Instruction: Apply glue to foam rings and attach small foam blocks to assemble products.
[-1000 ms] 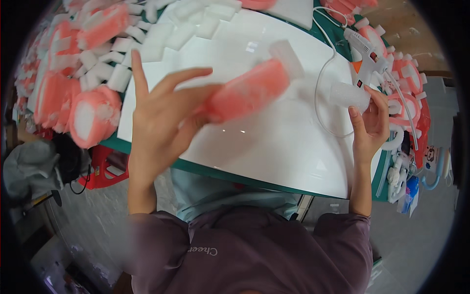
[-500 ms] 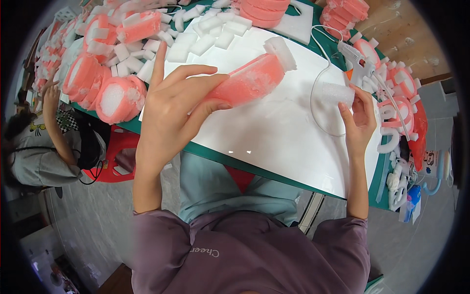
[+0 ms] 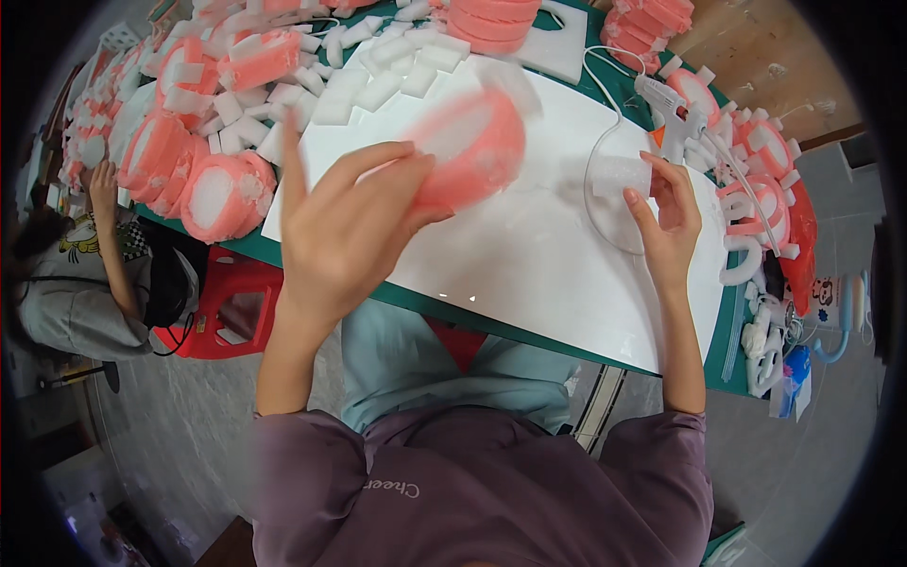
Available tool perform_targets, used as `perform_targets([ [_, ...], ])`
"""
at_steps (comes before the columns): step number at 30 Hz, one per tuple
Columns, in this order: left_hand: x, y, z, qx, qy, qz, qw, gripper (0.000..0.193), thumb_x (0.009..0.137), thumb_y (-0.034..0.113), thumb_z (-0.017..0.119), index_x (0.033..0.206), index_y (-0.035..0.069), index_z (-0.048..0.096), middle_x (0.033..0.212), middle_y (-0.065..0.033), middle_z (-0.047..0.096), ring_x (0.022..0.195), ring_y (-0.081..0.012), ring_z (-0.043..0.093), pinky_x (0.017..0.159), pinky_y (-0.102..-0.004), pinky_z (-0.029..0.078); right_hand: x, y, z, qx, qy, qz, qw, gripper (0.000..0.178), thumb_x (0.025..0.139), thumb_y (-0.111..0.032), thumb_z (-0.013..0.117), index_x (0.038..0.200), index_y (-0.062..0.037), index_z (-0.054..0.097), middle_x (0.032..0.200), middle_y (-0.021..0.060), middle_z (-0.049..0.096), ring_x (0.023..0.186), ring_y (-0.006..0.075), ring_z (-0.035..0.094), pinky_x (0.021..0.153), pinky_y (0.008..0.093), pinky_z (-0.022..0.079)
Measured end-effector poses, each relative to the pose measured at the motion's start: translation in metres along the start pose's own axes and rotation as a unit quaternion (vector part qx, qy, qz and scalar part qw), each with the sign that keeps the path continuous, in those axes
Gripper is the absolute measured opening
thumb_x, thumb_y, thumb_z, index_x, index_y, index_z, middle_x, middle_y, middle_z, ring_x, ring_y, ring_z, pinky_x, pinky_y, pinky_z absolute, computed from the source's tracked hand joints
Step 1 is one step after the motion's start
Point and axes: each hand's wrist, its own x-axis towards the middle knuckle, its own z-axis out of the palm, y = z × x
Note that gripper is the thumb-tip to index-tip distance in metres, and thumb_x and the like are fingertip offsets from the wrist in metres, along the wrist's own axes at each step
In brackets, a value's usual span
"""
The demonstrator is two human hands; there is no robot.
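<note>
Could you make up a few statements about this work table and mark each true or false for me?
1. The wearer's left hand holds a pink piece. True.
2. The wearer's right hand grips the glue gun. False: it holds a white foam piece; the glue gun is beyond that hand.
3. White blocks lie on the board. True.
4. The board is black. False: it is white.
5. A pink stack stands near the board's far edge. True.
6. Nobody else is in view. False: another person is at the left.
</note>
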Motion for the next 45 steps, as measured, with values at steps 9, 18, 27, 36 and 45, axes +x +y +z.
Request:
perform_targets([
  [9, -0.031, -0.005, -0.007, 0.072, 0.176, 0.279, 0.941, 0.019, 0.067, 0.015, 0.064, 0.079, 0.001, 0.060, 0.085, -0.0099, 0.063, 0.084, -0.0184, 0.060, 0.098, -0.0400, 0.023, 0.000, 0.006, 0.003, -0.012, 0.016, 0.013, 1.000, 0.034, 0.067, -0.001, 0.065, 0.100, -0.0008, 0.056, 0.082, 0.0034, 0.047, 0.071, 0.0106, 0.045, 0.065, 0.0214, 0.039],
  [18, -0.037, -0.010, -0.018, 0.042, 0.207, 0.351, 0.912, 0.013, 0.070, 0.015, 0.059, 0.075, 0.003, 0.058, 0.085, -0.0078, 0.063, 0.086, -0.0167, 0.060, 0.092, -0.0340, 0.031, 0.001, 0.007, 0.004, -0.047, -0.015, 0.016, 0.999, 0.034, 0.069, -0.001, 0.064, 0.102, -0.0008, 0.055, 0.087, 0.0040, 0.046, 0.074, 0.0114, 0.045, 0.068, 0.0218, 0.038],
  [27, -0.031, -0.015, -0.018, 0.030, 0.095, 0.334, 0.937, 0.010, 0.073, 0.014, 0.054, 0.070, 0.005, 0.057, 0.086, -0.0056, 0.063, 0.088, -0.0150, 0.059, 0.087, -0.0280, 0.039, 0.002, 0.007, 0.003, -0.055, 0.027, -0.025, 0.998, 0.035, 0.065, -0.003, 0.067, 0.098, -0.0022, 0.057, 0.079, 0.0049, 0.050, 0.065, 0.0125, 0.045, 0.061, 0.0220, 0.039],
  [36, -0.025, -0.081, 0.029, 0.007, -0.169, 0.307, 0.937, 0.014, 0.074, 0.006, 0.053, 0.087, 0.003, 0.058, 0.108, -0.0087, 0.056, 0.100, -0.0182, 0.055, 0.083, -0.0357, 0.042, 0.004, 0.004, 0.002, -0.062, -0.007, -0.027, 0.998, 0.034, 0.066, -0.003, 0.067, 0.098, -0.0035, 0.057, 0.082, 0.0061, 0.051, 0.069, 0.0135, 0.048, 0.061, 0.0228, 0.040],
  [45, -0.015, -0.012, 0.030, -0.077, -0.276, -0.315, 0.905, 0.040, 0.074, 0.027, 0.061, 0.092, -0.008, 0.054, 0.081, -0.0206, 0.055, 0.072, -0.0363, 0.055, 0.065, -0.0359, 0.045, 0.032, 0.010, 0.014, -0.084, -0.232, -0.083, 0.966, 0.027, 0.068, 0.007, 0.058, 0.093, -0.0044, 0.057, 0.097, 0.0072, 0.051, 0.089, 0.0227, 0.052, 0.074, 0.0281, 0.043],
])
